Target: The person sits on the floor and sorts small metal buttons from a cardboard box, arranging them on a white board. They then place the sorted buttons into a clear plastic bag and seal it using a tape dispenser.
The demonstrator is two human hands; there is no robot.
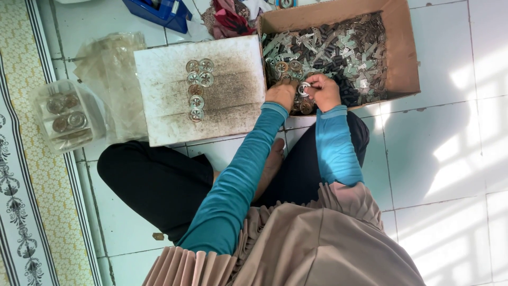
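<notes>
I sit on a tiled floor with both hands at the near edge of a brown cardboard box (402, 47) full of small grey and dark metal parts (344, 47). My left hand (281, 93) and my right hand (324, 91) are closed together around a round silver ring-shaped part (304, 88). More round metal discs lie in the box just below and above my hands. On a dirty white board (159, 106) to the left, several round silver discs (197, 87) are laid in a short column.
A clear plastic container (63, 114) holding round discs stands at the far left, next to crumpled clear plastic bags (108, 58). A blue tray (159, 11) and coloured cloth (230, 18) lie at the back. A patterned mat (21, 185) runs along the left.
</notes>
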